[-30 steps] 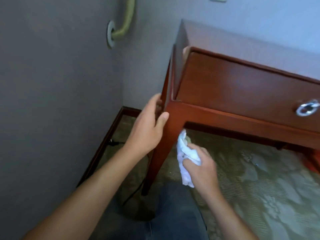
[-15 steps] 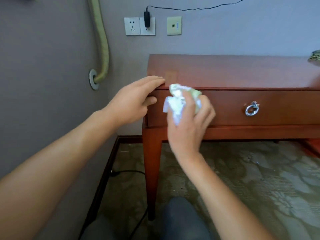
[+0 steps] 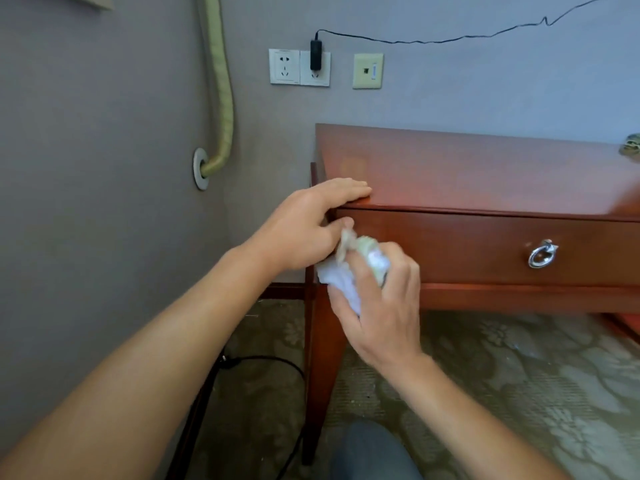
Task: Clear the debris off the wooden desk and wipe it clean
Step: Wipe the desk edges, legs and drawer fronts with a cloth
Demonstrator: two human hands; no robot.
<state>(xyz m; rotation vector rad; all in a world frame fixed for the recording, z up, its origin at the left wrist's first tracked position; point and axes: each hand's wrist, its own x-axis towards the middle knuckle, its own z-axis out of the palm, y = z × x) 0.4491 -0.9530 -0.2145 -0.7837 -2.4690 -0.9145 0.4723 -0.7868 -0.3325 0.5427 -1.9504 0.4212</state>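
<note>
Dropped from the counter [image 3: 485, 168] edge to the drawer front, right hand [image 3: 377, 306] gripping a wadded cloth [image 3: 341, 284], left hand [image 3: 308, 226] flat-fingered on the corner: wiping presumably nearing its end.

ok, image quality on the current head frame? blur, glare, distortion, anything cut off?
Head view: motion blur on the right hand and the white cloth it grips; left hand, resting on the desk corner, is sharper. Soft sheen on the desktop, no blown highlights. Wide-angle bending shows in the pipe on the wall. A small object at the right edge is cropped, unidentifiable.
</note>
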